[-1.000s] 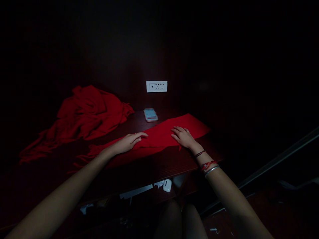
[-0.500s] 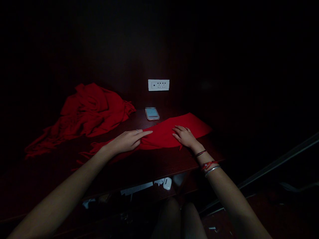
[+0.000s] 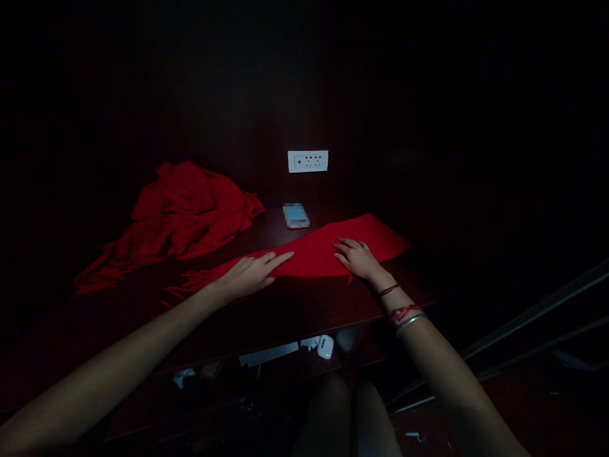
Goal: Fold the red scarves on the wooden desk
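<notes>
A long red scarf lies folded lengthwise across a dark wooden table, its fringe trailing to the left. My left hand rests flat on its near edge with the fingers stretched toward the middle and a ring showing. My right hand lies flat on the cloth further right, fingers spread, with bracelets on the wrist. Neither hand holds anything.
A second red scarf lies crumpled at the back left of the table. A small phone-like object sits near the wall below a white socket plate. White bits lie on the floor under the table's front edge. The room is very dark.
My left hand slid forward and right along the scarf's near edge, and the near flap of cloth now lies folded up, so the strip is narrower. My right hand barely moved.
</notes>
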`<state>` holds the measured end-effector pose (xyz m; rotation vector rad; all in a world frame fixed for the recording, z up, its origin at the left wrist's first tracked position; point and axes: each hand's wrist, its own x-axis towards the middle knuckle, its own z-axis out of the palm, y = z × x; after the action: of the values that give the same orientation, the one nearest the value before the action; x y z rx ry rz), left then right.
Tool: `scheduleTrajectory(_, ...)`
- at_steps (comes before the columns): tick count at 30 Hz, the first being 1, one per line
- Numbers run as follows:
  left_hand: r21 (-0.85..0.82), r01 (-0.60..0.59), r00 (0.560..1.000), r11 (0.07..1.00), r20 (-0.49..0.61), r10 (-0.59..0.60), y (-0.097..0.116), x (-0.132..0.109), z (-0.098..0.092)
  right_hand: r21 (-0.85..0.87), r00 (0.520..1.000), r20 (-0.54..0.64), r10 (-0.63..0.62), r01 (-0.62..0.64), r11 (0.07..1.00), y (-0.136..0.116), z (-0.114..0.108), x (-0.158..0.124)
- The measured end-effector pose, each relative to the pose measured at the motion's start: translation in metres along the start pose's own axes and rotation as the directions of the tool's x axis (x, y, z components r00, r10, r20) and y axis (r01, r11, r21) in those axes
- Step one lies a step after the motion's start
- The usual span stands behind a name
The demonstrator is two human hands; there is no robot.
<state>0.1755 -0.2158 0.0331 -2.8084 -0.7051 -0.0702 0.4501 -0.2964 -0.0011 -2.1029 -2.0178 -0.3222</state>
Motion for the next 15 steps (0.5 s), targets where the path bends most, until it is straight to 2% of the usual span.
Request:
scheduleTrajectory(4, 0.179, 0.056, 0.998, 0.982, -0.045, -0.048, 0.002, -0.007, -0.005, -0.007, 1.0, -0.018, -0.002, 0.002, 1.0, 0.0, 0.001, 0.0)
scheduleTrajectory(7, 0.239, 0.035, 0.999, 0.97, -0.014, -0.032, -0.003, -0.025, -0.004, -0.003, 0.999, -0.041, -0.007, 0.007, 1.0, 0.001, 0.001, -0.001)
scheduleTrajectory(11, 0.189, 0.019, 0.992, 0.982, 0.121, -0.042, -0.014, -0.067, 0.001, 0.021, 0.99, -0.112, -0.084, 0.087, 0.996, -0.002, -0.002, -0.002)
scheduleTrajectory(15, 0.098, 0.001, 0.989, 0.995, 0.147, -0.015, -0.027, -0.101, 0.003, 0.036, 0.957, -0.13, -0.26, 0.267, 0.963, -0.01, -0.004, -0.003)
